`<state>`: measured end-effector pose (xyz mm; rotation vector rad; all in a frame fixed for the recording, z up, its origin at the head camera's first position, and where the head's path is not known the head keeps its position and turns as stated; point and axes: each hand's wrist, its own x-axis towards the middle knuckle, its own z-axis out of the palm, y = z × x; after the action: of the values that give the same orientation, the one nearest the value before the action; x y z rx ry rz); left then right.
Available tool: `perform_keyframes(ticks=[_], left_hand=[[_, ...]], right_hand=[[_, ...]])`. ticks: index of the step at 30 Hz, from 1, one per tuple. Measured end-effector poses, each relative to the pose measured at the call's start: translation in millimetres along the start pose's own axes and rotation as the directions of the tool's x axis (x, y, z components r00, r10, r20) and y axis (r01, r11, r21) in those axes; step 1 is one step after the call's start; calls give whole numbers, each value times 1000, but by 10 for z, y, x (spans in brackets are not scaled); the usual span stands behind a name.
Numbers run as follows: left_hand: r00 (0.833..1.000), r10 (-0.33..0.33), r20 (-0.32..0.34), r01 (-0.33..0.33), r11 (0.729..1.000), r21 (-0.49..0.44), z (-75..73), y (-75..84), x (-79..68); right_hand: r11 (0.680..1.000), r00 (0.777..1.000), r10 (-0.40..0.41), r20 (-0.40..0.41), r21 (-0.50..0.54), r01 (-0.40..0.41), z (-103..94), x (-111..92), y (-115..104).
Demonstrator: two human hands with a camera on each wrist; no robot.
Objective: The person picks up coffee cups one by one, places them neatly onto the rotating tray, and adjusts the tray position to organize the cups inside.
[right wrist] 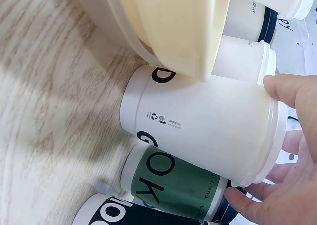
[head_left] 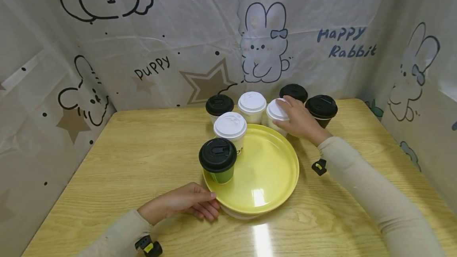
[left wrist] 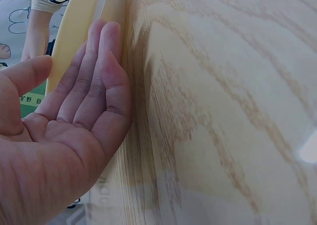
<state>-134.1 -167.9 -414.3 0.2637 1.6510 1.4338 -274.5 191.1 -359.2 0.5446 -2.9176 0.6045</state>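
A round yellow tray [head_left: 267, 169] stands on a paler base in the middle of the table. My left hand [head_left: 187, 202] is at its front left edge, thumb against the rim, the other fingers [left wrist: 89, 81] nearly straight beside the base. Behind the tray, my right hand [head_left: 301, 120] grips a white paper coffee cup [right wrist: 203, 126] by its white lid, thumb on one side and fingers on the other. That cup is upright on the table, close to the tray's edge. A green cup with a black lid [head_left: 218, 156] and a white-lidded cup [head_left: 231, 126] stand on the tray's left side.
Behind the tray are a black-lidded cup [head_left: 219, 105] and a white-lidded cup [head_left: 252, 104]. Two more black-lidded cups [head_left: 293, 91], one a dark cup [head_left: 322, 108], stand near the right hand. A printed cloth [head_left: 171, 43] hangs along the table's back and sides.
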Motion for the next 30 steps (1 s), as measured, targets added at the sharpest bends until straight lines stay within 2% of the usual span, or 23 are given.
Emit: perform_keyframes(ticks=[9, 16, 25, 30], left_hand=[[1000, 8, 9, -8, 1000, -10, 4, 6, 3], [1000, -1, 2, 1, 1000, -6, 5, -1, 6], [1000, 4, 6, -4, 1000, 7, 6, -4, 3], [1000, 5, 9, -5, 1000, 3, 2, 14, -6]], right_hand=[[999, 995, -37, -92, 18, 38, 8, -23, 13], [999, 986, -45, -160, 18, 48, -126, -100, -23], [990, 954, -144, -263, -27, 141, -372, -331, -157], [982, 943, -191, -272, -44, 186, -459, -520, -273]])
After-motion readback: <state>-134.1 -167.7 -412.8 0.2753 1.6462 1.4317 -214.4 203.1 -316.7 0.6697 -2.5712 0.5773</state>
